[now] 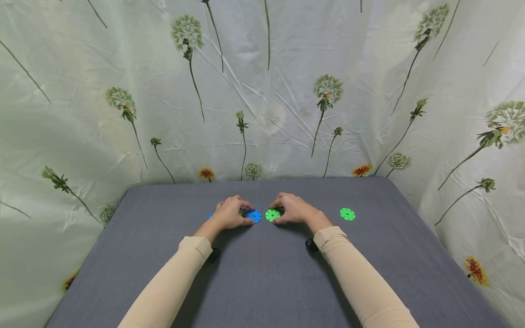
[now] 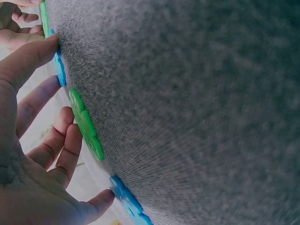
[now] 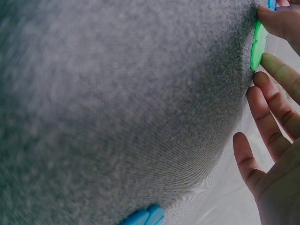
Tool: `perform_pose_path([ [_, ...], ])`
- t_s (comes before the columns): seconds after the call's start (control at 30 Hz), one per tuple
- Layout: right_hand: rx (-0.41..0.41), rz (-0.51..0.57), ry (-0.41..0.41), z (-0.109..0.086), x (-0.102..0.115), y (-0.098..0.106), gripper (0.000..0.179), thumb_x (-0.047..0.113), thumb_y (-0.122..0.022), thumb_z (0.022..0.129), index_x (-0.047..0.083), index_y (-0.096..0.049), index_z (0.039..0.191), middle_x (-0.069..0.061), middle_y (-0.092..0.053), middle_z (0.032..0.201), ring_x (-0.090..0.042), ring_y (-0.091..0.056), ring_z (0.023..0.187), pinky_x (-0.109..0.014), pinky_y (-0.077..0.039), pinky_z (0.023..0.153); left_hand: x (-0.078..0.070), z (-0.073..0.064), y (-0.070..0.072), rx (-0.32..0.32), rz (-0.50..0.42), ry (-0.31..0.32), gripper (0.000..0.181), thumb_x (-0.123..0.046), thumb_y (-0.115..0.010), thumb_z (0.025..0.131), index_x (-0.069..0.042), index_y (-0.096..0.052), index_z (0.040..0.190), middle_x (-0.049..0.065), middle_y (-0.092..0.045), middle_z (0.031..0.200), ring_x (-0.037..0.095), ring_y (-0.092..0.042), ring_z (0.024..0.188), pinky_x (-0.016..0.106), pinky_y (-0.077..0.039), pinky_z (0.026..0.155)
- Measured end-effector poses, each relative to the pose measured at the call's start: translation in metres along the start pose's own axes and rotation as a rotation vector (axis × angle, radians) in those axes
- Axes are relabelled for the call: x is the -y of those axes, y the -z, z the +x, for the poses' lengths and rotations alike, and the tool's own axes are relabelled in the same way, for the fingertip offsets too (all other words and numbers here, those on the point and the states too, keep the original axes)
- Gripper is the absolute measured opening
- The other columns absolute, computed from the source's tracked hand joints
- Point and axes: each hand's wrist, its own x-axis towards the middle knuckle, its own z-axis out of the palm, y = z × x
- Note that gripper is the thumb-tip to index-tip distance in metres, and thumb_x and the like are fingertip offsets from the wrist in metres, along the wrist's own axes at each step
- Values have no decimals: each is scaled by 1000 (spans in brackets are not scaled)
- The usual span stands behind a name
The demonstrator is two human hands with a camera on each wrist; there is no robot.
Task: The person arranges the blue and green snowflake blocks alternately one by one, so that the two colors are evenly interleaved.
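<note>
My left hand (image 1: 231, 213) pinches a blue notched disc (image 1: 254, 216) at its edges between thumb and index finger. Just to the right, the thumb and index finger of my right hand (image 1: 296, 209) grip a green notched disc (image 1: 272, 215) the same way. A narrow gap separates the two discs. Beneath my left palm, the left wrist view shows another green disc (image 2: 86, 125) lying flat. Beyond it lies a second blue disc (image 2: 129, 199), with my little finger at its edge; in the head view my left hand mostly hides both.
Farther right on the grey-covered table (image 1: 262, 282) lies a green disc (image 1: 347, 214). Near the bottom of the right wrist view is a blue disc (image 3: 144, 216), hidden from the head view. A flower-print curtain (image 1: 270, 91) hangs behind the table and along its sides.
</note>
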Motion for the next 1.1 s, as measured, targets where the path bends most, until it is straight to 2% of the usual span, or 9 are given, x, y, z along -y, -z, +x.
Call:
perform_pose_path([
  [0.17,-1,7,7,0,-1,-1,46,31,-87,93,13,-76,134,-5,-66,123,-25,-69,117,-48,-55,103,1,0,-1,-6,2,-16,39,-39,-89,90,-30,-80,127,5,-65,123,28,-62,119,74,-35,115],
  [0.43,-9,43,67,-2,-7,0,55,31,-85,94,7,-71,141,-7,-66,120,-26,-69,116,-44,-57,104,3,0,-3,-21,14,-33,39,-40,-88,91,-30,-79,128,4,-64,119,27,-61,118,70,-38,111],
  [0.67,-10,75,59,-10,-12,4,54,35,-83,95,8,-71,140,-7,-66,121,-28,-67,118,-47,-55,106,3,0,-1,-8,18,-39,41,-42,-86,92,-31,-78,130,4,-64,120,26,-61,116,71,-38,112],
  [0.9,-11,60,31,-19,-18,9,55,38,-83,96,9,-71,141,-8,-66,123,-30,-66,119,-48,-56,106,-3,3,6,1,6,-50,42,-43,-87,91,-30,-78,130,4,-66,120,25,-61,114,65,-44,102],
  [1.1,2,70,6,-27,-24,14,54,36,-83,96,6,-71,140,-9,-66,126,-32,-66,121,-50,-55,107,-14,9,10,16,9,-66,47,-43,-88,90,-28,-77,133,4,-66,121,26,-62,116,67,-44,104],
])
